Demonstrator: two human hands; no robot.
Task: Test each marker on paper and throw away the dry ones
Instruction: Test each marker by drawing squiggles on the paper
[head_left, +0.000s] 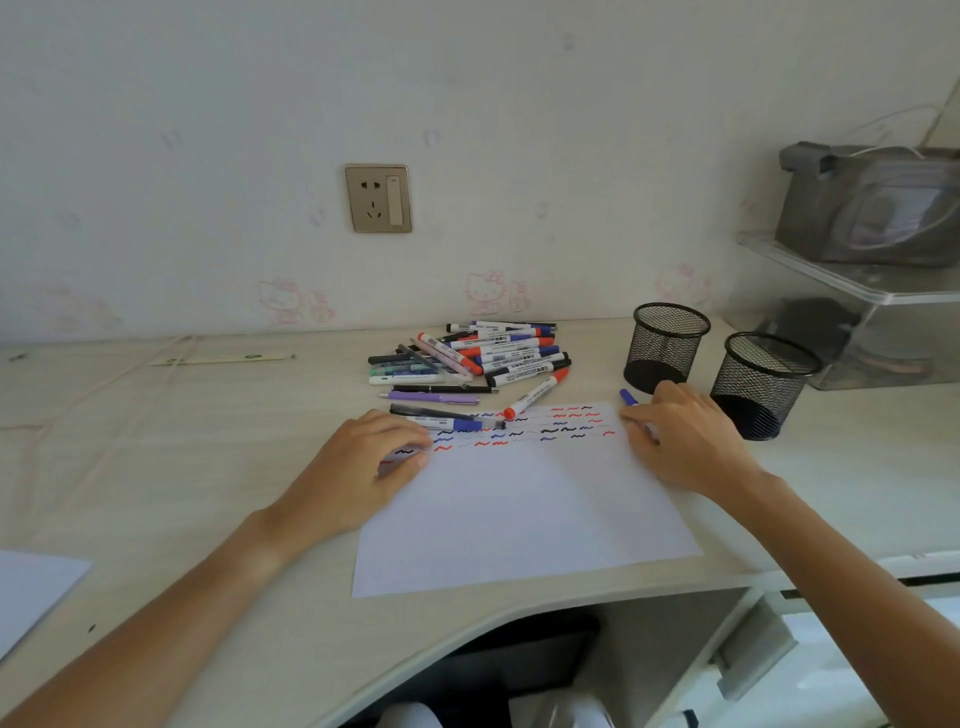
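Note:
A white sheet of paper (519, 509) lies on the desk, its top part covered with red, blue and black squiggles. My left hand (363, 462) rests on the sheet's upper left corner with curled fingers; its fingertips touch a blue-capped marker (452, 423). My right hand (680, 436) grips a blue marker (628, 397) at the sheet's upper right corner, the blue end sticking out past my fingers. A pile of markers and pens (478, 356) lies behind the paper. One red-capped marker (532, 397) lies slanted onto the sheet's top edge.
Two black mesh cups (667, 343) (758, 384) stand to the right of the pile. A clear shelf with a grey bag (878, 208) sits at the far right. Another sheet (31, 592) lies at the left edge. A wall socket (377, 198) is above the desk.

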